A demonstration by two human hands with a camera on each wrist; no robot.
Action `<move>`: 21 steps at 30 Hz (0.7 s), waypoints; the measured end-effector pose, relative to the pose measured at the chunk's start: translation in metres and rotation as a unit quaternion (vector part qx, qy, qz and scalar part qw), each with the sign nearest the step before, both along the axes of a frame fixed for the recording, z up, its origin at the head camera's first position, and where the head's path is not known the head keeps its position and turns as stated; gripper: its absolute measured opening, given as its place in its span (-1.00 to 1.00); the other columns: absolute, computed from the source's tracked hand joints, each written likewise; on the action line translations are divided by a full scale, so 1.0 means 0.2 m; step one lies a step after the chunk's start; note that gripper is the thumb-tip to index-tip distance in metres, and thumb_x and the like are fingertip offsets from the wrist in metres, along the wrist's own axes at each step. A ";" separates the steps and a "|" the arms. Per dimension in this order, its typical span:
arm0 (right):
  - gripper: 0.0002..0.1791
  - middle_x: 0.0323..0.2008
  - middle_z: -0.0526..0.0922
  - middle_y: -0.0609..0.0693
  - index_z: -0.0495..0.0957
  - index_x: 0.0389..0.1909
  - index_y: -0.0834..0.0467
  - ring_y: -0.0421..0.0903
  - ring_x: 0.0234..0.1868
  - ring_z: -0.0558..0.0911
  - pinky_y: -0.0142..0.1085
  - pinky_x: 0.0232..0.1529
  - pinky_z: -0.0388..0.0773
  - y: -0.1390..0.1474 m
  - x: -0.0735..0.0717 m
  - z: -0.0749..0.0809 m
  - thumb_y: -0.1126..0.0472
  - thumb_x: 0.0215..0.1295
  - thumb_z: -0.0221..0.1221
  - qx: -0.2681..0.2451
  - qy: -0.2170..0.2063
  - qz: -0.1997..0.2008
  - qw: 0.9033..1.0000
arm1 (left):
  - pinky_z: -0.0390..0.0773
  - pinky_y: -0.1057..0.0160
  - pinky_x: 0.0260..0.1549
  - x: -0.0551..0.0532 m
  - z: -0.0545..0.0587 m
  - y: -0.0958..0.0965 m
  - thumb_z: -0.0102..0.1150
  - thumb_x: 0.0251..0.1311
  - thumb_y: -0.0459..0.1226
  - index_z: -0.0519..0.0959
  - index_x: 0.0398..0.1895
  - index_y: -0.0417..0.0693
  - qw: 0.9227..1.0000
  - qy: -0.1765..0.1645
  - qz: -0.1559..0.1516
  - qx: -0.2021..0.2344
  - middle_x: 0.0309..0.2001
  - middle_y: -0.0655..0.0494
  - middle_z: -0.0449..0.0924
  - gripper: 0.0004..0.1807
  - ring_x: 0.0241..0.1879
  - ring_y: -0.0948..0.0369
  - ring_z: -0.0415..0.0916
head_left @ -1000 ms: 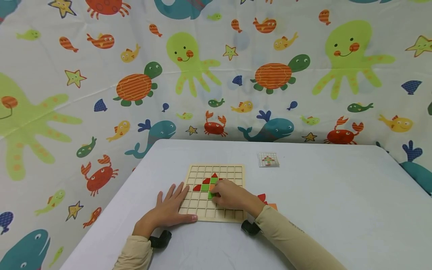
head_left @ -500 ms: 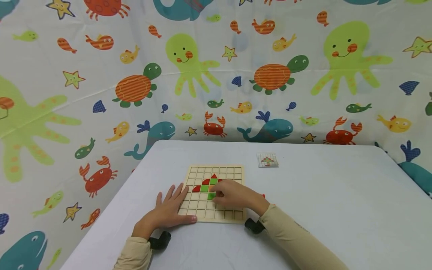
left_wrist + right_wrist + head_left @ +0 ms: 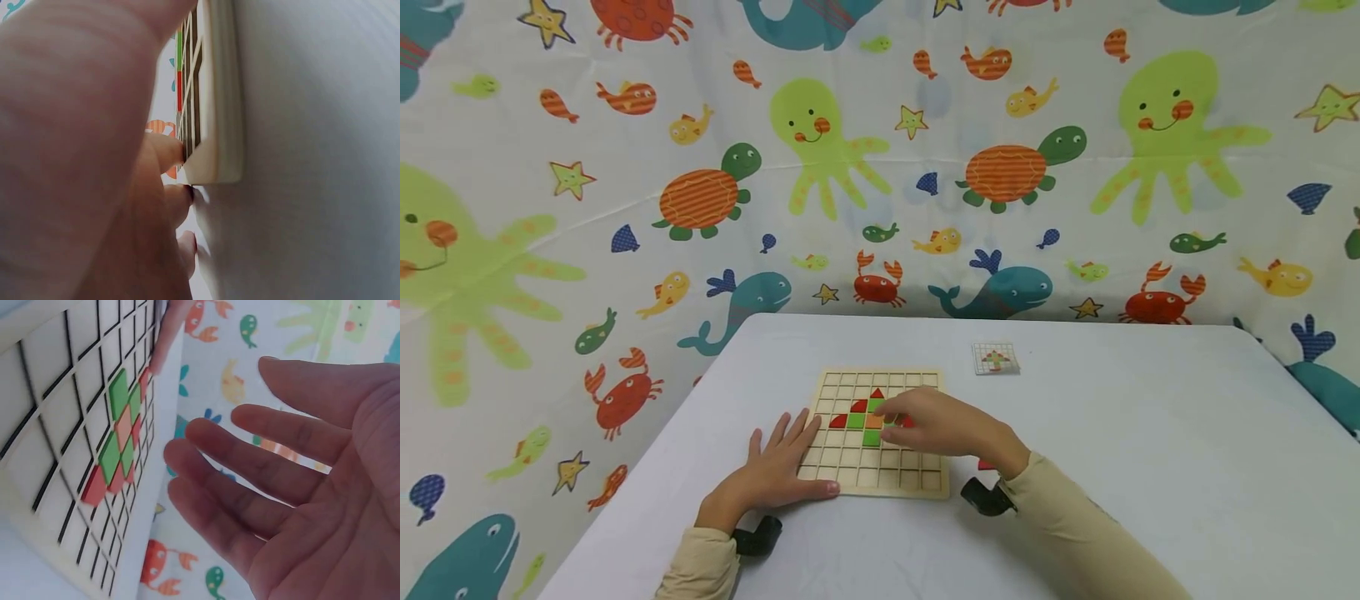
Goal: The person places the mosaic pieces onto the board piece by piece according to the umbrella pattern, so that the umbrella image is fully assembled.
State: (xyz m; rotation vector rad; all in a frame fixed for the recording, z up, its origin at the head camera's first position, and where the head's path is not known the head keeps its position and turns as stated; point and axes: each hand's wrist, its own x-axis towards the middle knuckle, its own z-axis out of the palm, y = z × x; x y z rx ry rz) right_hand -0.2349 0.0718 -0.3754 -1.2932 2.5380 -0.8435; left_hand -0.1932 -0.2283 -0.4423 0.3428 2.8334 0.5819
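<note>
Fingers of the left hand (image 3: pixel 772 477) lie flat and spread on the lower left corner of the wooden board (image 3: pixel 917 482), pressing it down on the tabletop (image 3: pixel 1150 433). In the left wrist view the fingertips (image 3: pixel 167 152) rest right on the board's (image 3: pixel 224 94) edge. Fingers of the right hand (image 3: pixel 934 425) are loose and a little apart, holding nothing that I can see. The right wrist view shows the open palm (image 3: pixel 337 487) hanging over the board (image 3: pixel 56 419).

The board sits in the middle of the picture, near the person. It is nearly square, with one side running along the near tabletop edge and the grid lines straight up and across. It looks stiff and light, and I think it could slide on the smooth tabletop, so holding a corner down is smart.

Little tiles (image 3: pixel 865 419) sit in the grid squares just left of the right hand. They are red, green and orange and make a shape with its point at the top of the picture. They look small, hard and light. I would pinch one by its sides with two fingertips.

A small picture card (image 3: pixel 996 358) lies up and to the right of the board. One more red piece (image 3: pixel 986 465) peeks out by the right wrist.
</note>
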 end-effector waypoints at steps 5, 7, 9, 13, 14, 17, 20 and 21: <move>-0.49 0.34 0.64 0.12 0.58 0.41 0.23 0.11 0.39 0.56 0.05 0.36 0.51 0.09 0.02 -0.01 0.10 0.57 0.29 0.006 -0.017 -0.023 1.000 | -0.45 -0.56 0.41 0.01 0.01 0.00 0.41 0.08 0.39 0.07 0.72 -0.21 1.000 0.003 -0.002 0.005 0.71 -0.32 -0.15 0.35 0.66 -0.36 -0.35; -0.45 0.38 0.60 0.11 0.54 0.45 0.22 0.12 0.43 0.53 0.07 0.38 0.48 0.14 0.03 -0.02 0.09 0.57 0.30 0.008 -0.021 -0.035 0.999 | -0.44 -0.55 0.42 0.01 0.01 0.00 0.41 0.09 0.39 0.05 0.73 -0.19 1.000 0.002 -0.001 -0.001 0.71 -0.30 -0.15 0.35 0.66 -0.35 -0.35; -0.42 0.40 0.58 0.12 0.52 0.47 0.22 0.13 0.44 0.51 0.09 0.38 0.47 0.19 0.03 -0.02 0.07 0.56 0.31 0.009 -0.026 -0.046 0.999 | -0.42 -0.56 0.42 0.01 0.01 0.00 0.42 0.10 0.37 0.05 0.73 -0.19 1.000 0.004 0.000 -0.004 0.71 -0.30 -0.15 0.33 0.66 -0.35 -0.34; -0.39 0.38 0.57 0.17 0.49 0.49 0.23 0.18 0.39 0.53 0.14 0.34 0.51 0.29 0.04 -0.03 0.09 0.53 0.34 0.008 -0.039 -0.064 0.997 | -0.39 -0.55 0.42 0.03 0.02 0.01 0.42 0.11 0.35 0.05 0.74 -0.16 1.000 0.004 0.001 -0.009 0.72 -0.27 -0.14 0.32 0.66 -0.34 -0.33; -0.38 0.37 0.57 0.18 0.48 0.49 0.23 0.18 0.37 0.54 0.14 0.33 0.52 0.31 0.04 -0.03 0.09 0.52 0.35 0.011 -0.045 -0.069 0.997 | -0.39 -0.56 0.42 0.03 0.02 0.01 0.43 0.11 0.35 0.05 0.74 -0.16 1.000 0.005 0.001 -0.009 0.72 -0.27 -0.14 0.32 0.66 -0.34 -0.32; -0.35 0.31 0.59 0.18 0.47 0.50 0.21 0.17 0.30 0.56 0.12 0.28 0.57 0.36 0.04 -0.02 0.11 0.49 0.38 0.028 -0.064 -0.091 0.993 | -0.39 -0.55 0.42 0.03 0.02 0.02 0.43 0.10 0.35 0.06 0.73 -0.16 1.000 0.007 0.002 -0.009 0.72 -0.27 -0.13 0.32 0.66 -0.34 -0.32; -0.35 0.24 0.61 0.15 0.48 0.46 0.21 0.15 0.26 0.58 0.07 0.23 0.62 0.41 0.03 0.00 0.12 0.44 0.42 0.054 -0.079 -0.116 0.989 | -0.39 -0.56 0.42 0.03 0.01 0.02 0.42 0.11 0.36 0.06 0.73 -0.16 1.000 0.006 0.001 -0.006 0.72 -0.27 -0.14 0.32 0.66 -0.34 -0.32; -0.35 0.22 0.61 0.15 0.49 0.44 0.21 0.15 0.25 0.58 0.05 0.21 0.63 0.43 0.03 0.01 0.13 0.42 0.44 0.061 -0.085 -0.124 0.987 | -0.39 -0.56 0.42 0.03 0.01 0.02 0.42 0.11 0.36 0.06 0.73 -0.17 1.000 0.006 0.000 -0.005 0.72 -0.27 -0.14 0.32 0.66 -0.34 -0.32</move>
